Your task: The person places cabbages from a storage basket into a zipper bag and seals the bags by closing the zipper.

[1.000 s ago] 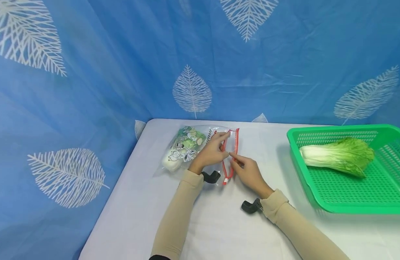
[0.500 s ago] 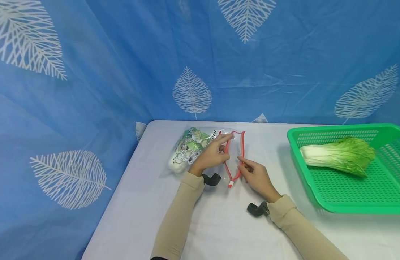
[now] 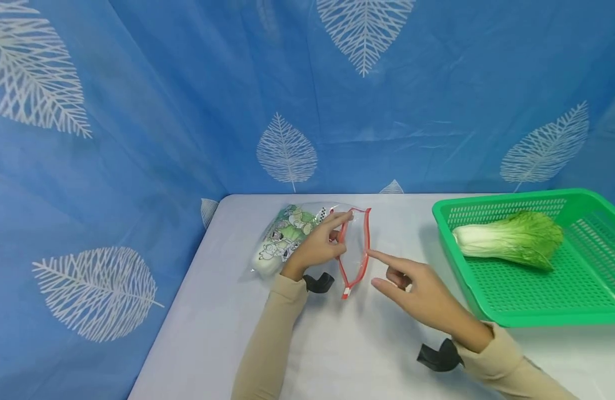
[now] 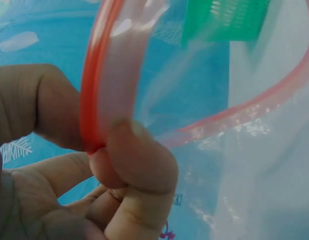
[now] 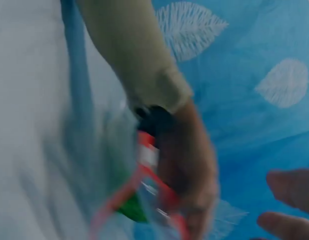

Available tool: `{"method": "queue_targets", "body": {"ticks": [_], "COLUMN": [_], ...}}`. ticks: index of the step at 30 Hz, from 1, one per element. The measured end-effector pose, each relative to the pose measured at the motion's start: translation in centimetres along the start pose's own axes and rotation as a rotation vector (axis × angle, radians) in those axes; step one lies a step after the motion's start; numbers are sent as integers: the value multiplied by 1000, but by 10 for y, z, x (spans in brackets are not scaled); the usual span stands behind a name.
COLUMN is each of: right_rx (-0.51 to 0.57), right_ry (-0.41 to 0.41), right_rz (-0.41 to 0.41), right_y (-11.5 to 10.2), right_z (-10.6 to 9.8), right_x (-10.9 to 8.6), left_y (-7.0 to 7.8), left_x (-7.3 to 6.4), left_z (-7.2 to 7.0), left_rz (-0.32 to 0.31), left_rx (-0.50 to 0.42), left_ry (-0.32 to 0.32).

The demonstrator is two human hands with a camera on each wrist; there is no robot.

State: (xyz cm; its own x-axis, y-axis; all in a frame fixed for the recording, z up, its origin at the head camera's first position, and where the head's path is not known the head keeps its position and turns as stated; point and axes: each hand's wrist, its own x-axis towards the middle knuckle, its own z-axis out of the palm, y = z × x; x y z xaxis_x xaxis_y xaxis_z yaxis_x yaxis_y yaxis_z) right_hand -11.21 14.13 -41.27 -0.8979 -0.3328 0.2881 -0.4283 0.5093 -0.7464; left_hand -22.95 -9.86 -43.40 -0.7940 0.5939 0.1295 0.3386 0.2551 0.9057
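Note:
A clear zip bag (image 3: 279, 244) with cartoon prints lies on the table, a white and green leafy vegetable inside it. Its red-edged mouth gapes to the right, with a slider (image 3: 346, 292) at the near end. My left hand (image 3: 311, 249) pinches the left red edge (image 4: 92, 85) between thumb and finger, plain in the left wrist view. My right hand (image 3: 427, 291) stands right of the mouth, index finger stretched to the opposite red edge (image 3: 365, 233), thumb held apart. Whether that fingertip touches the edge, I cannot tell. The right wrist view is blurred; right-hand fingers (image 5: 294, 190) show there.
A green plastic basket (image 3: 512, 320) stands on the right of the table, holding a Chinese cabbage (image 3: 512, 239). Blue leaf-patterned cloth (image 3: 212, 111) hangs behind and to the left of the white table (image 3: 337, 350). Black wrist mounts (image 3: 439, 355) sit below the hands.
My right hand has let go of the right red edge and drawn back toward the right and nearer me, its thumb parting from the index finger. My left hand keeps its pinch.

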Motion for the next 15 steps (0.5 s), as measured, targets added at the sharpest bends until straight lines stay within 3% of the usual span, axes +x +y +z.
{"method": "queue_targets", "body": {"ticks": [4, 9, 12, 15], "right_rx": [-144, -319, -432, -514], "right_ry": [-30, -43, -38, -79], "right_rz": [-148, -291, -298, -189], "right_y": [-8, 19, 47, 78], "right_z": [-54, -128, -164, -188], "right_x": [4, 21, 28, 30], "left_y": [0, 2, 3, 4], "left_x": [-1, -3, -3, -4], "left_z": [0, -3, -4, -5], "left_rz": [9, 30, 39, 31], "left_rx": [-24, -27, -43, -52], "left_ry": [-12, 14, 12, 14]}}
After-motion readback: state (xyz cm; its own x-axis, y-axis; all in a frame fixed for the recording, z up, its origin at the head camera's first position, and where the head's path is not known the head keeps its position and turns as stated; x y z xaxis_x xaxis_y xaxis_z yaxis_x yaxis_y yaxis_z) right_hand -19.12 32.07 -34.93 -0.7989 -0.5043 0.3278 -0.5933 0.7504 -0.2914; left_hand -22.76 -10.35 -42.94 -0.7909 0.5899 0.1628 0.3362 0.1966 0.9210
